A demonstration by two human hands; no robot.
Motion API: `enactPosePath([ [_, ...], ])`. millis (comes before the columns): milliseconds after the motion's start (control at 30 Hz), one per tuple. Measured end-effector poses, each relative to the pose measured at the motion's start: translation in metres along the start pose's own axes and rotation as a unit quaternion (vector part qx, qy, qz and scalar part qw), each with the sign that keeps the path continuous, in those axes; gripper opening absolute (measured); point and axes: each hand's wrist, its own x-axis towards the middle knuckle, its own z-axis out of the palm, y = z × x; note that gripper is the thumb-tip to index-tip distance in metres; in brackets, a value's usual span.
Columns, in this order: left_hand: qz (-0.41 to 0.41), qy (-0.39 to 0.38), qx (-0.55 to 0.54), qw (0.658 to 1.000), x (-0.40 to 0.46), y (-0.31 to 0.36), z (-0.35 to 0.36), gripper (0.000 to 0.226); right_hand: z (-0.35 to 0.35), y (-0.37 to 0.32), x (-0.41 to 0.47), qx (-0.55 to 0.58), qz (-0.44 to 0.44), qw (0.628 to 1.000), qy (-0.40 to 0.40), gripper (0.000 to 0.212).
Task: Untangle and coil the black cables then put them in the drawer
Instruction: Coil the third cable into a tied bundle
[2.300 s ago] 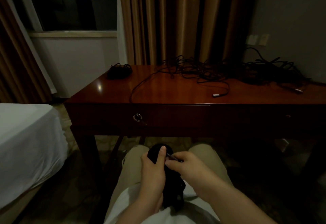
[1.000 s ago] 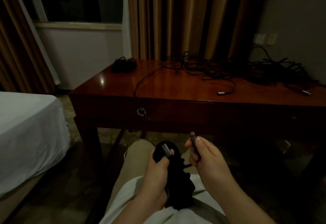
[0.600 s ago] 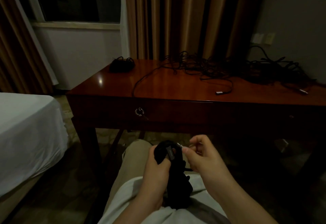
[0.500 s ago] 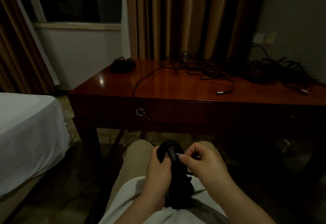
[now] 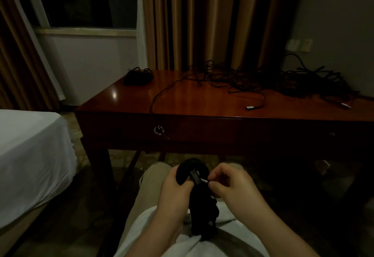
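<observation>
My left hand [image 5: 175, 192] grips a coiled black cable [image 5: 202, 206] upright over my lap, thumb pressing a plug near the coil's top. My right hand [image 5: 228, 185] pinches the metal tip of a plug [image 5: 203, 180] at the coil's top. A tangle of black cables [image 5: 263, 78] lies across the back of the wooden desk [image 5: 202, 102], one loose end with a silver plug [image 5: 250, 107] near the front edge. A small coiled bundle [image 5: 137, 76] sits at the desk's back left corner. The shut drawer [image 5: 202, 130] has a ring pull [image 5: 158, 130].
A bed with a white sheet [image 5: 30, 155] stands at the left. Curtains [image 5: 202, 19] and a window hang behind the desk. Wall sockets [image 5: 299, 45] are at the right. My knees are between me and the desk.
My right hand, which held a plug end apart from the coil a second ago, has come back to the coil's top and now pinches the plug tip there. My left hand kept its grip.
</observation>
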Motion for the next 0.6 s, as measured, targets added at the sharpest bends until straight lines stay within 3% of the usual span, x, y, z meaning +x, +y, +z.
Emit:
enactPosePath([
  [233,0.055,0.000,-0.094,0.994,0.003,0.024,-0.005,0.025,-0.005,-0.011,0.001,0.050,-0.089,0.995,0.022,0.013],
  [400,-0.008,-0.079,-0.250,0.965,0.004,0.040,0.001,0.017,-0.014,-0.012,0.001,0.159,-0.176,0.969,0.064,0.008],
  [500,-0.001,-0.093,-0.268,0.959,0.003,0.047,0.001,0.017,-0.012,-0.005,0.001,0.137,-0.203,0.965,0.091,0.021],
  [600,0.006,-0.087,-0.248,0.965,0.003,0.050,-0.001,0.017,-0.010,-0.006,-0.001,0.092,-0.221,0.965,0.110,0.015],
])
